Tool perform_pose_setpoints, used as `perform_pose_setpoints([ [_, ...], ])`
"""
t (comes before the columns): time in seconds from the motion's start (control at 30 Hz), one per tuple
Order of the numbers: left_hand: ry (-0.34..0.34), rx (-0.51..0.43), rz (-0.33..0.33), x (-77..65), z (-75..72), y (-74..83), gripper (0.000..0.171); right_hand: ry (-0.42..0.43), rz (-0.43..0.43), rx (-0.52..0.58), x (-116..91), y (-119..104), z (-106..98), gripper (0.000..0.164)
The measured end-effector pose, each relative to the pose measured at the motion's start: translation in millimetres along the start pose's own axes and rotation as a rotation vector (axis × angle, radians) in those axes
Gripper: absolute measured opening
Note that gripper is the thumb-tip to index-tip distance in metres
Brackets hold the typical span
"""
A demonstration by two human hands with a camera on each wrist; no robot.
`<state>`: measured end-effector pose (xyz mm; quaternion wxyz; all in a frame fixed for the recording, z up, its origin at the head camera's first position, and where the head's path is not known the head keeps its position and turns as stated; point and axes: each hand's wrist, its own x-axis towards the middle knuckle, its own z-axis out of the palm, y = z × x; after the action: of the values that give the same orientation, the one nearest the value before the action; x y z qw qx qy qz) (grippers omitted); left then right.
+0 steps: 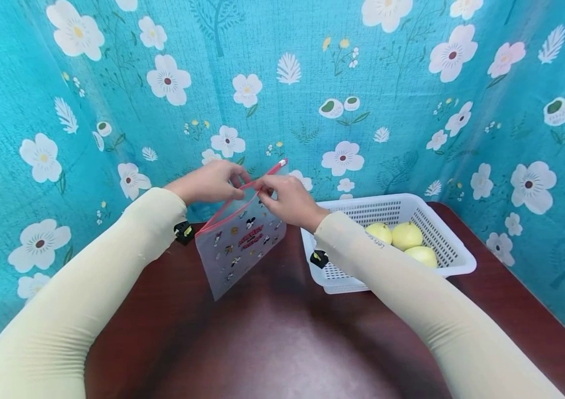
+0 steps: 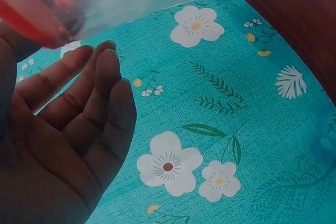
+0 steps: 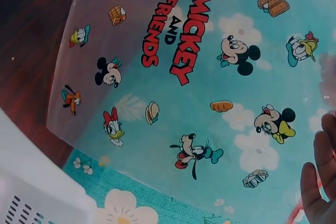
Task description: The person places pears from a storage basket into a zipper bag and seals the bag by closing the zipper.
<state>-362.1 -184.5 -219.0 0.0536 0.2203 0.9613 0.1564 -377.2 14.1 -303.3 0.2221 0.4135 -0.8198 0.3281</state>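
A translucent zip bag [image 1: 235,257] with a red closure strip and printed cartoon figures hangs tilted above the table in the head view. Its two red edges stand apart along the top. My left hand [image 1: 215,182] pinches the far edge near the middle of the mouth; in the left wrist view the other fingers of this left hand [image 2: 79,114] are loosely bent below the bag. With thumb and fingers, my right hand [image 1: 289,200] grips the near edge. The print fills the right wrist view, where the right hand [image 3: 321,182] shows only partly. A white slider [image 1: 283,162] sits at the strip's right end.
A white slotted plastic basket [image 1: 462,265] stands to the right, partly behind my right forearm. It holds yellow-green pears [image 1: 406,236]. The dark red-brown table [image 1: 272,343] meets a blue flowered curtain [image 1: 287,111] at the back and sides.
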Motion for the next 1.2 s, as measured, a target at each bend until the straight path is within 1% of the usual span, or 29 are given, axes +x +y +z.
perform_pose_setpoints([
  [0.1,-0.008,0.017,-0.002,0.4,-1.2,0.6,0.035,-0.002,0.005,-0.012,-1.2,-0.2,-1.3,0.012],
  [0.3,-0.002,0.022,-0.004,-0.5,-1.1,0.0,0.035,-0.005,0.005,-0.015,-5.6,1.6,-2.7,0.008],
  [0.43,-0.002,0.016,0.001,-0.6,-0.7,-4.1,0.036,-0.011,0.015,-0.013,-8.4,2.6,-4.5,0.009],
  [0.53,-0.001,0.007,0.016,0.2,-0.4,-8.0,0.036,-0.011,0.025,-0.013,-10.4,3.7,-6.5,0.010],
  [0.7,0.017,-0.006,0.020,-0.4,0.2,-12.9,0.036,-0.006,0.023,-0.017,-13.7,6.6,-8.8,0.010],
  [0.83,0.031,-0.016,0.014,-1.9,0.2,-14.3,0.035,-0.004,0.015,-0.008,-17.1,9.4,-10.6,0.011],
  [1.03,0.027,-0.032,0.004,-4.2,0.4,-15.2,0.036,-0.012,0.010,0.003,-22.5,13.1,-13.6,0.012],
  [1.2,0.031,-0.036,0.002,-5.1,0.8,-14.6,0.035,-0.007,0.008,-0.015,-26.4,17.7,-15.3,0.014],
])
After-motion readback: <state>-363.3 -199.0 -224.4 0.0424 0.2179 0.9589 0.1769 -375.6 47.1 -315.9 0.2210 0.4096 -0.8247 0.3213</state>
